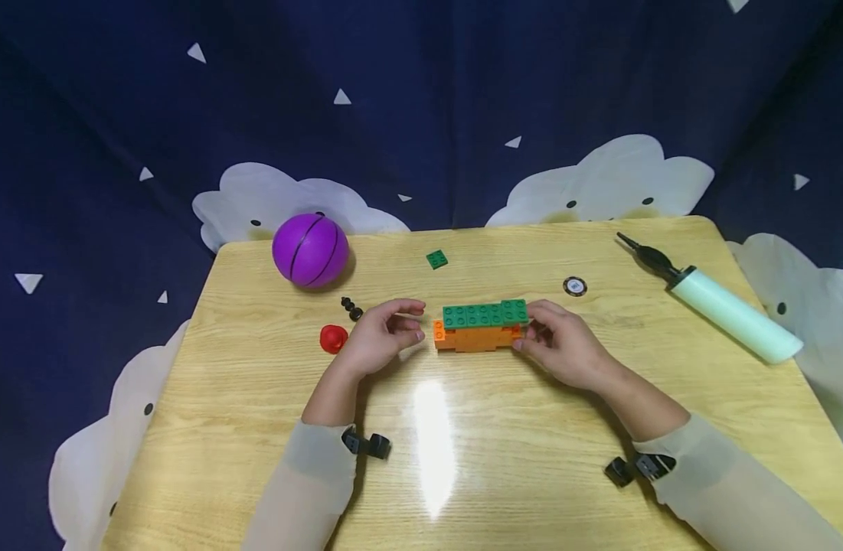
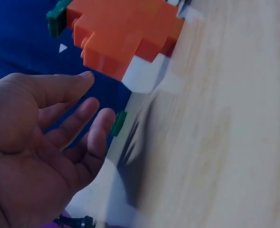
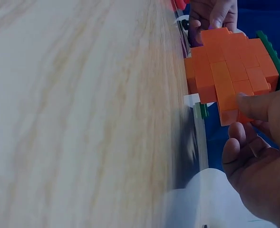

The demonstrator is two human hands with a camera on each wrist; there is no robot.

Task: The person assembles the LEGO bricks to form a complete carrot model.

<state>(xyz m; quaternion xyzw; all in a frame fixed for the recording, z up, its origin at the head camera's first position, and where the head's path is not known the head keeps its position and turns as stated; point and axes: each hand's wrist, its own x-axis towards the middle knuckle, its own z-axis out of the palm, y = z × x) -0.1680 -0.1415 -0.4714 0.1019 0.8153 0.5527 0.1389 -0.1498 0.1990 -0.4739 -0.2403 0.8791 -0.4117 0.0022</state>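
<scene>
A block model of orange bricks (image 1: 478,339) has a layer of green bricks (image 1: 486,314) along its top. My right hand (image 1: 566,344) pinches the right end of this model between thumb and fingers; in the right wrist view the thumb presses on the orange bricks (image 3: 225,66). My left hand (image 1: 383,333) is apart from the model's left end, fingers loosely bent with nothing between them. From the left wrist view, the orange bricks (image 2: 125,33) show beyond the thumb tip of that hand (image 2: 40,137). Whether the model touches the table cannot be told.
Behind the model lies a small green brick (image 1: 437,259). Left of the left hand are a red knob-like piece (image 1: 333,338) and a black beaded piece (image 1: 351,308), with a purple ball (image 1: 311,250) farther back. A round chip (image 1: 575,286) and a hand pump (image 1: 731,314) lie at right.
</scene>
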